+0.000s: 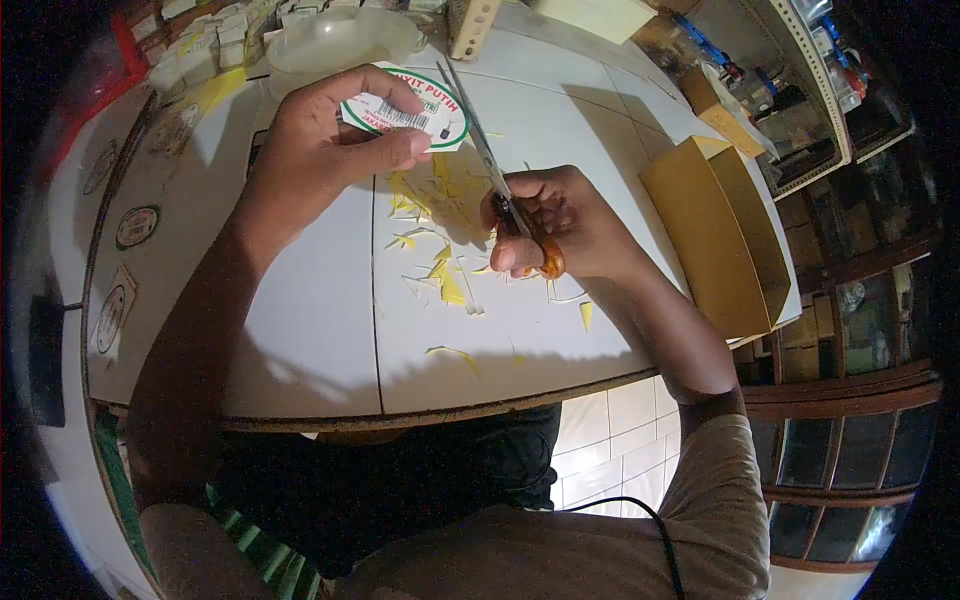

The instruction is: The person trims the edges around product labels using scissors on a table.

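My left hand [335, 140] is closed, pinching an oval paper label [440, 103] between thumb and fingers. The label is white with a green border, red lettering and a barcode. My right hand [555, 220] grips a pair of scissors [488, 150] by the handles, one of which shows orange-brown. The scissors' blades point up and away, slightly apart, close beside the label's right edge; whether they touch it I cannot tell. Below both hands, yellow and white paper scraps [447, 285] lie scattered on the white tiled table [310, 330].
An open cardboard box [715, 235] stands at the table's right edge. A translucent bowl [340, 45] sits at the back, near several small packets [235, 40]. More labels [138, 227] lie at the left. A metal shelf post [474, 28] rises at the back.
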